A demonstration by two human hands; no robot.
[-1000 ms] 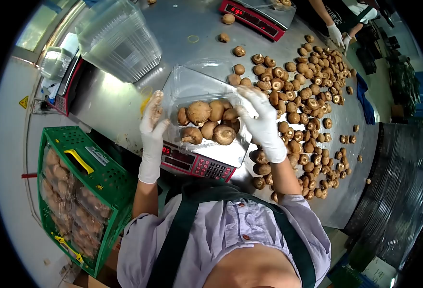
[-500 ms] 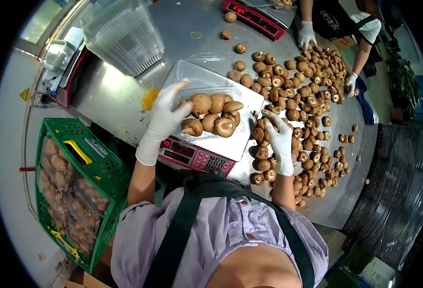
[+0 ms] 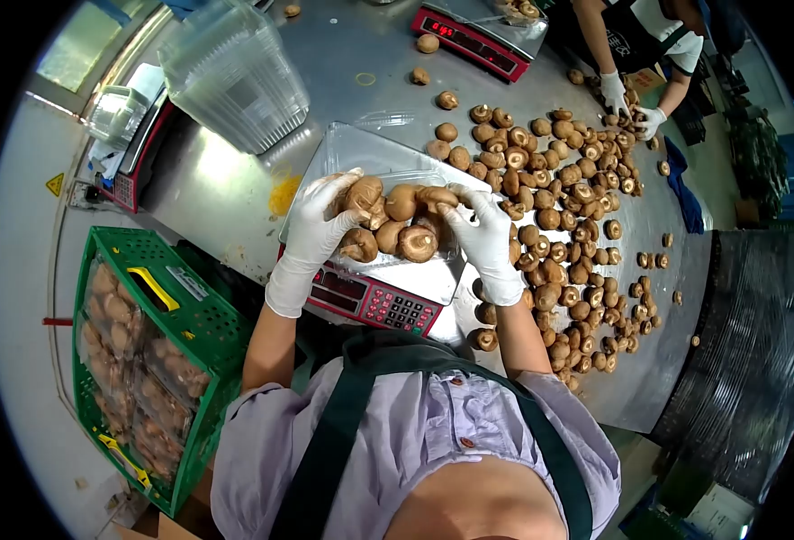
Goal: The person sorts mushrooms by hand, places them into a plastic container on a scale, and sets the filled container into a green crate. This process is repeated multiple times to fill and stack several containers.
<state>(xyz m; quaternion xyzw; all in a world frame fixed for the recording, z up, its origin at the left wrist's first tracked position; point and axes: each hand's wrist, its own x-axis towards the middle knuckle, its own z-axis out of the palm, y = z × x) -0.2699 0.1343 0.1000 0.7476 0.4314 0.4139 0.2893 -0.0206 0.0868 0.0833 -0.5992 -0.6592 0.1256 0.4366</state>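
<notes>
Brown mushrooms (image 3: 389, 236) fill a clear plastic tray (image 3: 395, 264) on the plate of a red scale (image 3: 374, 301). My left hand (image 3: 314, 236), in a white glove, curls round a mushroom (image 3: 364, 193) at the tray's left side. At the right side my gloved right hand (image 3: 482, 236) has its fingers and thumb round another mushroom (image 3: 436, 197). The tray's clear lid (image 3: 338, 151) stands open behind. Many loose mushrooms (image 3: 582, 234) lie on the metal table right of my right hand.
Stacked clear containers (image 3: 235, 81) stand at the back left, near another scale (image 3: 127, 180). A green crate (image 3: 176, 297) of packed mushrooms is at the left. A co-worker's gloved hands (image 3: 632, 110) touch mushrooms at the far right, near a third scale (image 3: 473, 40).
My right hand has moved left from the loose mushrooms to the tray. My left hand has closed round a mushroom. The co-worker's hands have come together.
</notes>
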